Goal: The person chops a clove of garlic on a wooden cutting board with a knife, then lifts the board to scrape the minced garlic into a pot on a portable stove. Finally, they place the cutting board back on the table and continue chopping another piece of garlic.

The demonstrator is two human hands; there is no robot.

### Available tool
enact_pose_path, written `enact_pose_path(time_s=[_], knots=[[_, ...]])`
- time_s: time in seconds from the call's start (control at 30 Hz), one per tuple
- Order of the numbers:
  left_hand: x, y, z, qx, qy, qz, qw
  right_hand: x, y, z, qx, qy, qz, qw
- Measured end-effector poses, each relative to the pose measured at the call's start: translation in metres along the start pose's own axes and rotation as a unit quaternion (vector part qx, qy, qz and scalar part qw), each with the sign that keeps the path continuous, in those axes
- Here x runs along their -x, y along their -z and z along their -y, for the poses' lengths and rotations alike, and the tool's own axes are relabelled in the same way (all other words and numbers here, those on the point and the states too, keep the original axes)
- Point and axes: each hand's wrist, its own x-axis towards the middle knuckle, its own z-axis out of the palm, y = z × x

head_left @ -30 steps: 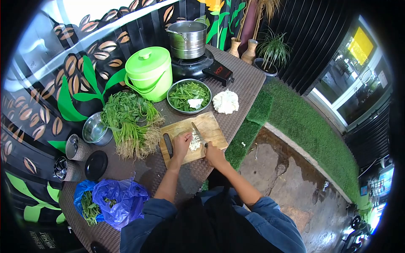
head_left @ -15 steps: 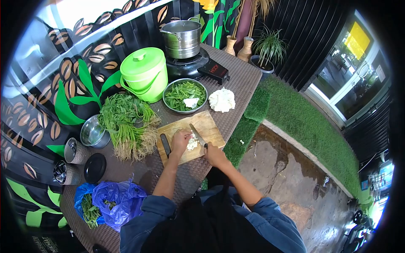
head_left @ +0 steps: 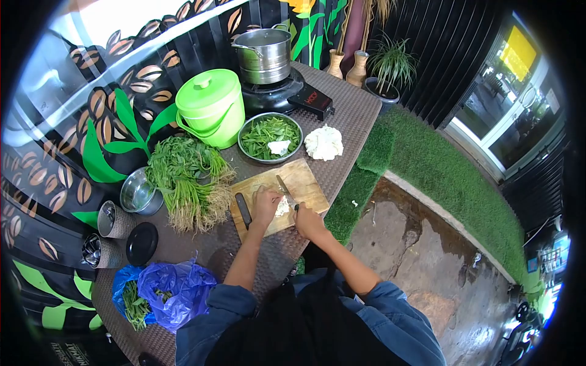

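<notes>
My right hand (head_left: 310, 223) is wrapped round the handle of a knife (head_left: 285, 188), whose blade points away over the wooden cutting board (head_left: 303, 179). Small white chopped pieces (head_left: 282, 208) lie beside the blade. My left hand (head_left: 266, 206) rests on the board left of the blade with its fingers drawn together; whatever they pinch is too small to make out. A second knife with a dark handle (head_left: 243, 209) lies along the board's left side. Beyond the board stand a steel bowl of green leaves (head_left: 268, 137) and a white cauliflower-like head (head_left: 324, 143).
A bundle of rooted greens (head_left: 189, 183) lies left of the board. Behind are a lidded green bucket (head_left: 210, 107) and a pot (head_left: 264, 56) on a stove. A metal bowl (head_left: 141, 191), black lid (head_left: 142, 243) and blue plastic bags (head_left: 174, 293) stand further left.
The whole view has shifted slightly. Both hands stay at the board in nearly the same places, the right one still holding the knife.
</notes>
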Motion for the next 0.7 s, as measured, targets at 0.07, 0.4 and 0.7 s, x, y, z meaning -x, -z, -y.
enact_pose_path(time_s=[0.07, 0.4, 0.7], knots=[[0.002, -0.001, 0.001, -0.04, 0.03, -0.024, 0.998, 0.009, 0.002, -0.001, -0.007, 0.001, -0.003, 1.0], [0.002, 0.0, -0.001, -0.047, 0.052, -0.031, 0.997, 0.001, -0.014, 0.0, -0.026, -0.023, -0.015, 0.999], [0.016, 0.005, -0.006, -0.081, -0.04, -0.077, 0.993, 0.015, -0.04, 0.006, 0.02, -0.012, -0.063, 0.998]])
